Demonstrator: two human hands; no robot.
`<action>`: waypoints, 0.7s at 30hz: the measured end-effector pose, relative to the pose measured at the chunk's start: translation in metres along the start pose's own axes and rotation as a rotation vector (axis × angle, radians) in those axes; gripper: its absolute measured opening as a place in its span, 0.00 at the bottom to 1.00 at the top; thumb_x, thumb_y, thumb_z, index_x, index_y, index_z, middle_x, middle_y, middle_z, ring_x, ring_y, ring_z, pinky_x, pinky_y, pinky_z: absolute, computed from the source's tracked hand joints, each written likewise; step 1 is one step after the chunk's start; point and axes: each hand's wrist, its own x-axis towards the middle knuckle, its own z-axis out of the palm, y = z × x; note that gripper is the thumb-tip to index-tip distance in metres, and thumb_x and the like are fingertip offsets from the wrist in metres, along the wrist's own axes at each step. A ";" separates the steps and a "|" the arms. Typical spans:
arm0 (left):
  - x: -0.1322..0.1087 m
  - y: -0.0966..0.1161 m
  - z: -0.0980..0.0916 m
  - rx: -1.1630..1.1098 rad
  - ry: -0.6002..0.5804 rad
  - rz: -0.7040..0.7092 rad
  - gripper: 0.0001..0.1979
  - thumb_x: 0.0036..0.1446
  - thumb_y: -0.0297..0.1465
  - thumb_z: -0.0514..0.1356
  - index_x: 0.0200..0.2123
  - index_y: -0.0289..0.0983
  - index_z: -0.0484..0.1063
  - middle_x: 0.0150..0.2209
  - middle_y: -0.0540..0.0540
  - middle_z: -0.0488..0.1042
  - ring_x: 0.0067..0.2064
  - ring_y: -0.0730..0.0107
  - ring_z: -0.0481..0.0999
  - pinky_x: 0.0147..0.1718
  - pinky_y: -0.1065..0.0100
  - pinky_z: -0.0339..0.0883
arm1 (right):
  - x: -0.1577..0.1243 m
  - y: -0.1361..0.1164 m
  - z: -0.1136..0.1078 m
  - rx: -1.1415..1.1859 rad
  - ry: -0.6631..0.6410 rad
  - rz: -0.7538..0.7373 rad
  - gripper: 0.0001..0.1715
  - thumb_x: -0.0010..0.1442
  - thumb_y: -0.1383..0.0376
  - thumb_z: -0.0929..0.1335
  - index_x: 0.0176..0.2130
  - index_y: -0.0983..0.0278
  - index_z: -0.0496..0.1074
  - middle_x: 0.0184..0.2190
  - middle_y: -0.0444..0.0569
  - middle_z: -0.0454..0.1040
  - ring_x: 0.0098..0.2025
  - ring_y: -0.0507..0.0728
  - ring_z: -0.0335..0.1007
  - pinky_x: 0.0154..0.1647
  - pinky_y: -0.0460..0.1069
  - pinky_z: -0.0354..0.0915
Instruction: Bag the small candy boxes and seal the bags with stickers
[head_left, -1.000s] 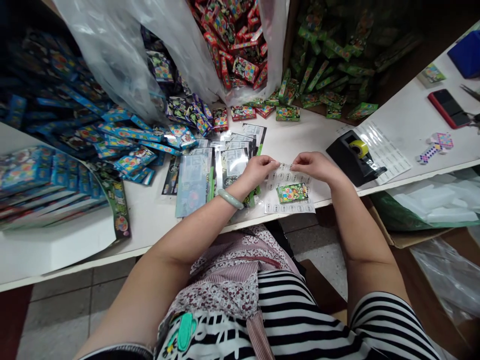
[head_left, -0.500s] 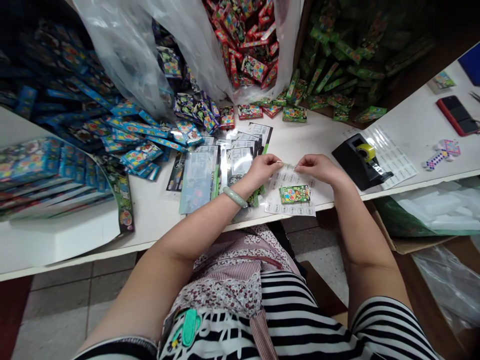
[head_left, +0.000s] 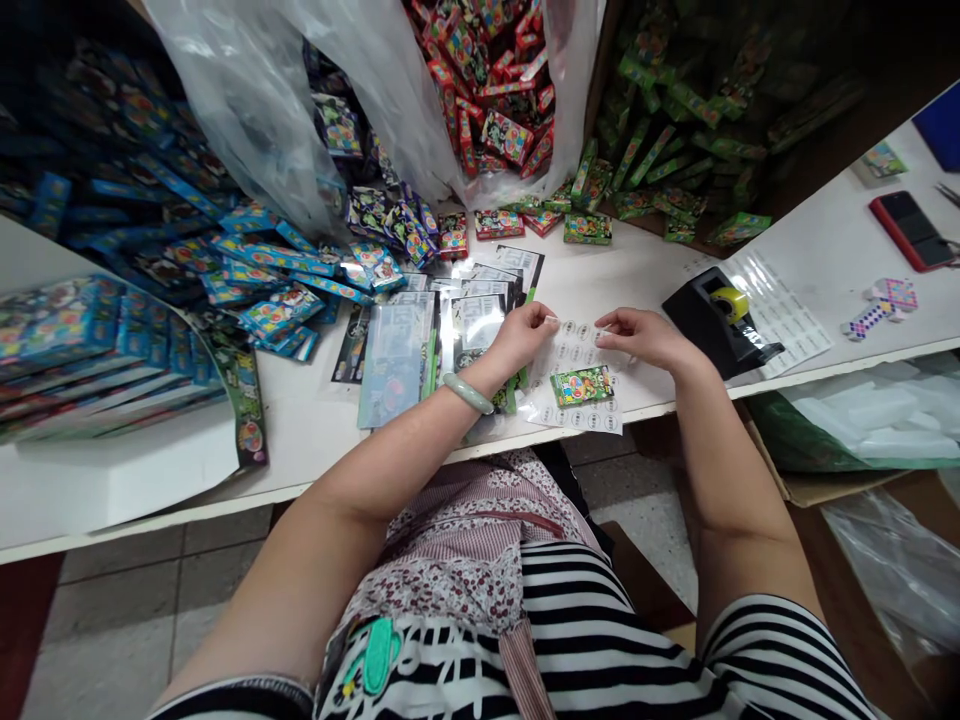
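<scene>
A clear sheet of round stickers (head_left: 600, 424) lies at the front of the table. On it rests a small green picture box (head_left: 583, 386). My left hand (head_left: 521, 338), with a pale green bangle on its wrist, pinches the sheet's upper left corner. At the sheet's upper right, my right hand (head_left: 643, 336) has thumb and forefinger drawn together; whatever is between the tips is too small to make out. Left of the sheet lie several printed card sleeves (head_left: 401, 350), partly behind my left forearm.
A black tape dispenser (head_left: 720, 315) stands to the right, beside a toy pickaxe (head_left: 877, 308) and a red phone (head_left: 911, 230). Heaps of blue boxes (head_left: 281, 310), red boxes (head_left: 510, 135) and green boxes (head_left: 675, 170) line the back. Stacked boxes fill a tray (head_left: 150, 480) at left.
The sheet has shifted slightly left with the green box on it. My right fingers have come away from the sheet's top edge, and the gap between my hands is wider.
</scene>
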 end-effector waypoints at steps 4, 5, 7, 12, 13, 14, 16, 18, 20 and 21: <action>0.003 0.001 -0.005 0.136 -0.001 0.004 0.06 0.53 0.21 0.61 0.34 0.36 0.69 0.22 0.57 0.59 0.25 0.74 0.60 0.28 0.71 0.54 | -0.012 0.009 -0.012 0.080 0.035 0.039 0.20 0.47 0.63 0.76 0.42 0.60 0.74 0.28 0.44 0.72 0.30 0.54 0.68 0.30 0.49 0.65; 0.003 0.002 -0.006 0.175 -0.012 0.013 0.06 0.53 0.21 0.61 0.34 0.36 0.69 0.22 0.57 0.59 0.25 0.74 0.60 0.29 0.71 0.54 | -0.014 0.010 -0.013 0.090 0.054 0.037 0.19 0.48 0.63 0.76 0.42 0.60 0.74 0.28 0.43 0.72 0.30 0.53 0.67 0.29 0.49 0.65; 0.005 0.004 -0.006 0.252 -0.029 0.035 0.05 0.54 0.22 0.61 0.34 0.36 0.69 0.23 0.56 0.60 0.26 0.73 0.61 0.30 0.71 0.55 | -0.016 0.011 -0.013 0.091 0.106 0.027 0.18 0.50 0.63 0.74 0.41 0.61 0.73 0.27 0.43 0.71 0.28 0.52 0.66 0.28 0.48 0.63; 0.006 0.008 -0.003 0.368 -0.078 0.009 0.05 0.56 0.23 0.62 0.36 0.37 0.70 0.22 0.55 0.65 0.25 0.72 0.66 0.30 0.69 0.56 | -0.011 0.010 -0.008 0.099 0.241 0.013 0.15 0.52 0.64 0.71 0.41 0.63 0.71 0.23 0.39 0.66 0.24 0.50 0.60 0.28 0.48 0.57; 0.006 0.008 -0.004 0.380 -0.101 -0.007 0.05 0.57 0.24 0.62 0.37 0.37 0.70 0.22 0.55 0.65 0.24 0.72 0.66 0.29 0.69 0.55 | -0.010 0.011 -0.008 0.100 0.256 0.015 0.15 0.52 0.65 0.70 0.42 0.63 0.70 0.23 0.38 0.66 0.24 0.50 0.59 0.27 0.48 0.56; 0.005 0.008 -0.004 0.391 -0.123 -0.021 0.05 0.57 0.24 0.62 0.37 0.37 0.70 0.21 0.55 0.66 0.23 0.72 0.66 0.28 0.69 0.55 | -0.009 0.012 -0.008 0.093 0.258 0.018 0.15 0.52 0.65 0.70 0.42 0.63 0.70 0.22 0.38 0.65 0.23 0.50 0.58 0.27 0.48 0.56; 0.002 0.009 -0.006 0.422 -0.158 -0.030 0.06 0.57 0.24 0.62 0.38 0.37 0.70 0.21 0.55 0.67 0.22 0.72 0.66 0.27 0.69 0.55 | -0.009 0.015 -0.007 0.056 0.222 0.022 0.16 0.52 0.64 0.71 0.42 0.63 0.70 0.22 0.38 0.66 0.23 0.50 0.58 0.26 0.48 0.56; -0.001 0.010 -0.008 0.479 -0.186 -0.006 0.07 0.57 0.25 0.62 0.40 0.37 0.70 0.22 0.54 0.69 0.23 0.71 0.67 0.28 0.69 0.55 | -0.009 0.020 -0.006 -0.003 0.179 0.006 0.16 0.52 0.63 0.71 0.42 0.63 0.71 0.23 0.39 0.67 0.24 0.51 0.60 0.27 0.48 0.57; -0.004 0.013 -0.009 0.602 -0.205 0.046 0.10 0.57 0.26 0.62 0.43 0.37 0.71 0.25 0.51 0.71 0.26 0.68 0.70 0.30 0.68 0.57 | -0.010 0.022 -0.003 -0.078 0.184 -0.013 0.15 0.52 0.64 0.71 0.42 0.62 0.72 0.25 0.41 0.70 0.26 0.53 0.64 0.30 0.49 0.61; -0.006 0.016 -0.009 0.689 -0.210 0.075 0.11 0.58 0.27 0.62 0.45 0.36 0.71 0.26 0.49 0.72 0.29 0.65 0.72 0.31 0.68 0.58 | -0.011 0.021 -0.002 -0.124 0.210 -0.023 0.14 0.52 0.65 0.71 0.41 0.62 0.73 0.27 0.43 0.72 0.28 0.54 0.67 0.32 0.49 0.63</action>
